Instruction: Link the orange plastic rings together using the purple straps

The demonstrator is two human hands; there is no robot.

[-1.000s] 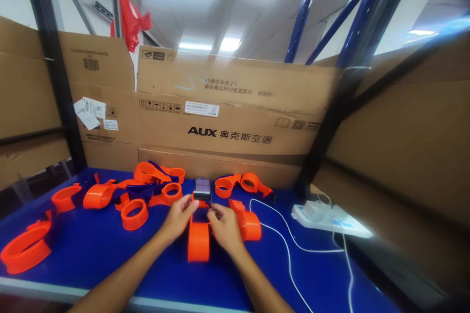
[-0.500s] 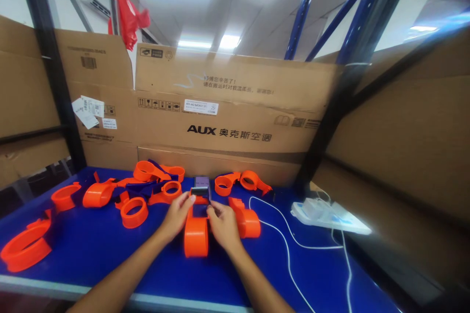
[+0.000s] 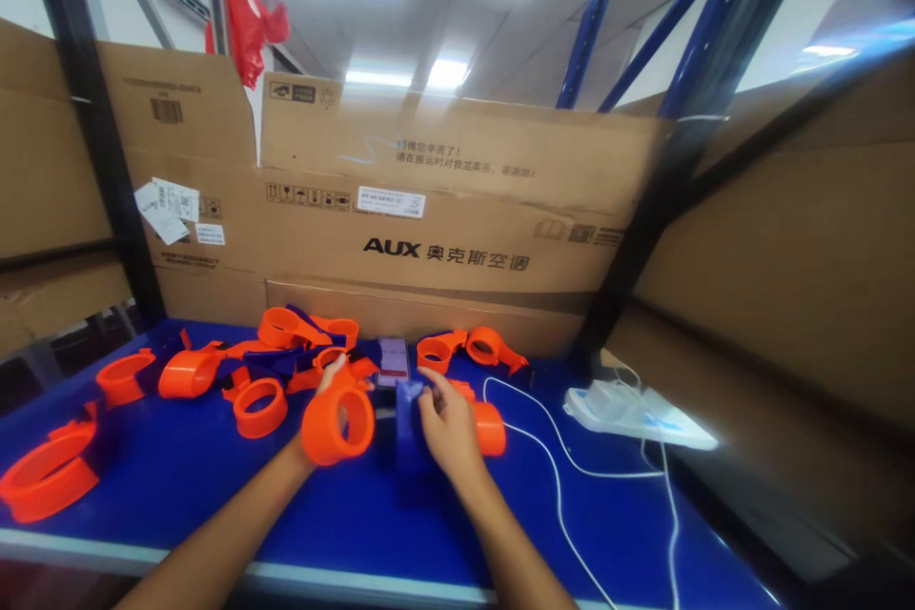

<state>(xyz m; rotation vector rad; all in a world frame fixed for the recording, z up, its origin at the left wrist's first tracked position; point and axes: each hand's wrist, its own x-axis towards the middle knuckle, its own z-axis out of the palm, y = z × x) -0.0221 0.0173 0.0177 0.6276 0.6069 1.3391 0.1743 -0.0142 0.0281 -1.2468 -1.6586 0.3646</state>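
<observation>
Orange dispenser [image 3: 320, 425], held, left grip [image 3: 331, 376] behind

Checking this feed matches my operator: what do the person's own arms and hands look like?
The left hand and right hand are bare, no gloves showing. The left forearm and right forearm show no sleeve, watch or cable. The left hand is partly hidden, so rings can't be ruled out.

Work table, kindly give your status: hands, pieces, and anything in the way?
Left hand holding orange ring piece. Right hand holding blue piece, the two pieces apart. Close by: phone beyond hands, another orange piece beside right hand.
</observation>
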